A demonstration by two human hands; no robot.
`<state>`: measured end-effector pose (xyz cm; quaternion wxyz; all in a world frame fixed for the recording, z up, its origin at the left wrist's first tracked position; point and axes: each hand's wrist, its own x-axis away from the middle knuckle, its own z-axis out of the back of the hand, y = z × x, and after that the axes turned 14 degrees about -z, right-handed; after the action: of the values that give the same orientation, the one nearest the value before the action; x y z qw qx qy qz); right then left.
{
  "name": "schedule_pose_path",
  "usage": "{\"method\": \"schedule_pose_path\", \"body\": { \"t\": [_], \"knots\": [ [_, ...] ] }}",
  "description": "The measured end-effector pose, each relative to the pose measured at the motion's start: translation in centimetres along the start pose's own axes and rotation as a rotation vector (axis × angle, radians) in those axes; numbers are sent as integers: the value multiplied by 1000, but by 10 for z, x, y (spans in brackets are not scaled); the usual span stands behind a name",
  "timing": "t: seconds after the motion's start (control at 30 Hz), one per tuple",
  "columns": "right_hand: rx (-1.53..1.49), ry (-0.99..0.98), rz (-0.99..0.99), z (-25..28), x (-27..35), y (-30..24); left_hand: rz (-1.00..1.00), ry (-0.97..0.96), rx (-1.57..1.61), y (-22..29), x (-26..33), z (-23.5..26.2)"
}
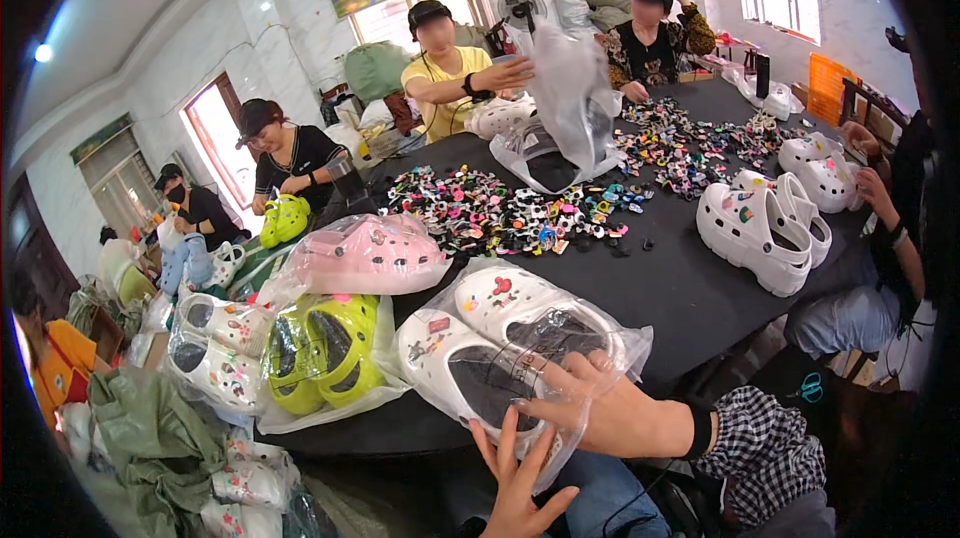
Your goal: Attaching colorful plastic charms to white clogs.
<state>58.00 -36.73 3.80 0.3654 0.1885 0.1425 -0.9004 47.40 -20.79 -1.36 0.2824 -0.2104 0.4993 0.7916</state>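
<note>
A pair of white clogs with small colourful charms lies in a clear plastic bag at the table's near edge. My right hand reaches in from the right over the heel end, partly under the film. Its fingers are bent at the rim of the clogs, and the film blurs their exact hold. Below it, my left hand has its fingers spread, with the tips touching the bag's near side. Bagged lime-green clogs sit just left of the pair, and bagged pink clogs lie behind those.
Loose charms cover the middle of the black table. White clogs stand at the right, near a co-worker's hands. A person in yellow holds up a plastic bag. Bagged white clogs sit at the left.
</note>
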Motion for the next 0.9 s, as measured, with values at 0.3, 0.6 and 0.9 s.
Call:
{"method": "schedule_pose_path", "body": {
  "t": [0.3,0.6,0.9],
  "knots": [
    [-130,48,80,-15,8,17,-26,10,91,4,18,13],
    [-357,-65,71,14,31,88,397,442,367,-25,61,34],
    [-195,-216,-189,42,71,67,630,520,905,-58,45,34]
  ]
}}
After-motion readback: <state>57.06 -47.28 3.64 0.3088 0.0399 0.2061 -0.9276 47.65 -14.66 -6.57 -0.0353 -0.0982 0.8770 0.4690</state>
